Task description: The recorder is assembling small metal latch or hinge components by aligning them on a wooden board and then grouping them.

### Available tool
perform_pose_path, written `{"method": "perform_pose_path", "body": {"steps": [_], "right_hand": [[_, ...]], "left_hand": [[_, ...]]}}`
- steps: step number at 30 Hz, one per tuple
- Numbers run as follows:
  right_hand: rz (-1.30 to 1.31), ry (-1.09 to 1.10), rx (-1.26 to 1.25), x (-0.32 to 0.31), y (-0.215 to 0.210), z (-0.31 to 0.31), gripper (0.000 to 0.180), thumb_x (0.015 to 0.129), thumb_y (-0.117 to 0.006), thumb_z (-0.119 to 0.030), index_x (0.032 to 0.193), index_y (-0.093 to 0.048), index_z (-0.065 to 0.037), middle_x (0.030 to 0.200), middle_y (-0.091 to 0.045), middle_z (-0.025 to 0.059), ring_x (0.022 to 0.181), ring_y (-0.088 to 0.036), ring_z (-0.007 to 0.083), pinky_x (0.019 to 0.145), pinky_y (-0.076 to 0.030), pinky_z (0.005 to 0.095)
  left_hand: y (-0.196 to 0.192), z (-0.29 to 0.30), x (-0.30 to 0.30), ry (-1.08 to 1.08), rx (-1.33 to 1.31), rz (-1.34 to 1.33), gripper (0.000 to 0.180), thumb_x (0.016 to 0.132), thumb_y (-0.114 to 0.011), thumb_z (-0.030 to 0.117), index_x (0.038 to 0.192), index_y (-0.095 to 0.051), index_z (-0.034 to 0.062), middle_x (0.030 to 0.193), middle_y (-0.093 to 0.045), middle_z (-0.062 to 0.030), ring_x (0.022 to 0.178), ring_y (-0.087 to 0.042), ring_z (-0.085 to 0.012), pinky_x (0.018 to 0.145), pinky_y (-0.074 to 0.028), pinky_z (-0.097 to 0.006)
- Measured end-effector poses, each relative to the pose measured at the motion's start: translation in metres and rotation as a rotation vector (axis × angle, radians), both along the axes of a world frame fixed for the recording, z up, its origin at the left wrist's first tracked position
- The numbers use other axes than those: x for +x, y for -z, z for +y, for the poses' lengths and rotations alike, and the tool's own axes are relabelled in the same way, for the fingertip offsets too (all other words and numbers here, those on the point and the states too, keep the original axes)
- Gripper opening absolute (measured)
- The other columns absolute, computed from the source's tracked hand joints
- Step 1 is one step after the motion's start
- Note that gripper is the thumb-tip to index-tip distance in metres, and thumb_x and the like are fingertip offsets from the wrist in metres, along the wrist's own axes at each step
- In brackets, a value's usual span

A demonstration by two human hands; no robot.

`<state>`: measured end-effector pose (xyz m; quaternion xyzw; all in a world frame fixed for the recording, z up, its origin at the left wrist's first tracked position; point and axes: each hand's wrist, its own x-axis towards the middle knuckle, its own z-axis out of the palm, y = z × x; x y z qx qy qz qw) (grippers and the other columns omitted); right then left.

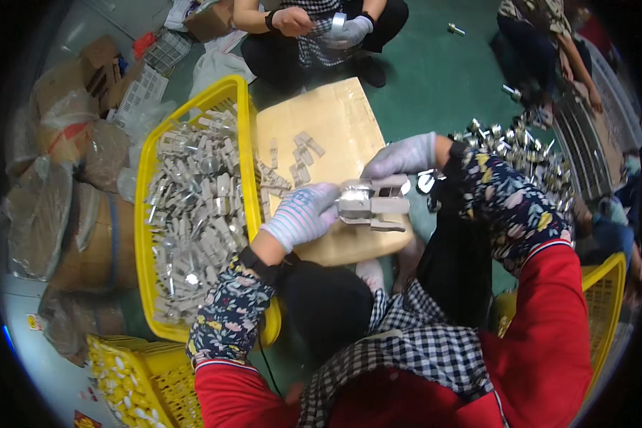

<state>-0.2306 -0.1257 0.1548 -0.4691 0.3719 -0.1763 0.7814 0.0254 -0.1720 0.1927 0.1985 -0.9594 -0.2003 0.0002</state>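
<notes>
Between my two gloved hands, over a pale board (314,114), is a shiny metal cylindrical part with several grey plastic prongs (389,205) sticking out to the right. My left hand (303,216), in a striped white glove, is closed on its left end. From above, my right hand (403,156) in a grey-white glove is closed against its upper side; its fingertips are partly hidden. Several loose grey plastic pieces (303,151) lie on the board beyond my left hand. Left of the board, a yellow basket (248,164) holds many similar grey pieces.
Metal parts with stems (528,139) are heaped on the green floor (435,78) at right. A co-worker's gloved hand (349,32) holds a silver ring-shaped piece at the far side. Wrapped cartons (96,235) stand at left; yellow baskets (157,378) flank me.
</notes>
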Motion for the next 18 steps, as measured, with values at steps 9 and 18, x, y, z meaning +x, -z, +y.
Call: {"method": "perform_pose_path", "body": {"steps": [9,18], "right_hand": [[-0.789,0.626,-0.166,0.087,-0.012,0.105,0.101,0.064,-0.036,-0.086,0.125,-0.045,-0.005,0.114,-0.055,0.0129,0.101,-0.055,0.0219,0.081,-0.046,0.0362],[-0.647,0.682,-0.332,0.086,-0.024,0.143,0.057,0.083,-0.061,-0.040,0.118,-0.049,0.002,0.103,-0.060,0.0134,0.088,-0.062,0.0214,0.078,-0.051,0.0312]], "left_hand": [[-0.033,0.078,0.048,-0.372,0.872,0.404,0.035,0.080,-0.057,0.035,0.094,-0.054,0.0027,0.066,-0.049,0.0016,0.055,-0.041,-0.0043,0.049,-0.033,-0.018],[-0.038,0.113,0.039,-0.444,1.045,0.630,0.042,0.084,-0.053,0.049,0.081,-0.050,0.0072,0.055,-0.041,-0.0010,0.045,-0.035,-0.0079,0.042,-0.026,-0.021]]}}
